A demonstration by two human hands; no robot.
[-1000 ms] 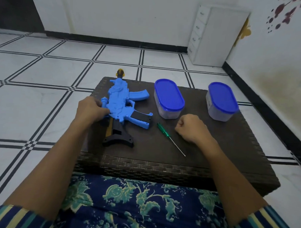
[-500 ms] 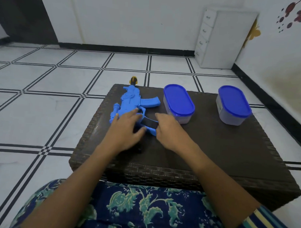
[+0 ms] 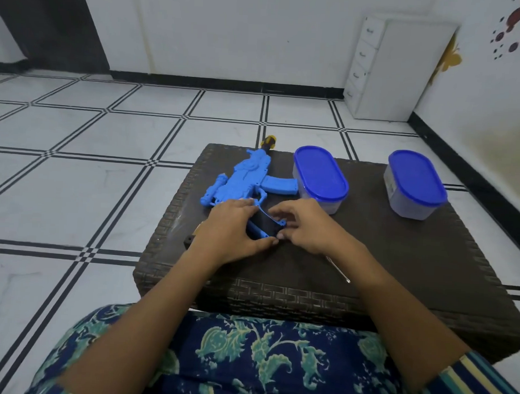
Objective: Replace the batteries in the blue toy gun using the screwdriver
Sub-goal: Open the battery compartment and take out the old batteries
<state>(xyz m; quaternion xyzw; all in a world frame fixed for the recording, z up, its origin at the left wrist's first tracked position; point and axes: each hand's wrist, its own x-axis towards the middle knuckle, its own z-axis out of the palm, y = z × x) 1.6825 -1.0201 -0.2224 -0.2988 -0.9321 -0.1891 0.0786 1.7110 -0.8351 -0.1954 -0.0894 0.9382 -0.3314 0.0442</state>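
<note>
While my left hand point(image 3: 231, 231) and right hand point(image 3: 307, 228) pinch the grip of the blue toy gun point(image 3: 244, 178) on the surface point(image 3: 412, 261), I should pin it flat and turn its battery side up before taking the screwdriver point(image 3: 340, 272).

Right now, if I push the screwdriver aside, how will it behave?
The screwdriver shows only a thin metal shaft, so probably stiff and light. Being round, it may roll, though the woven table might check that.
</note>
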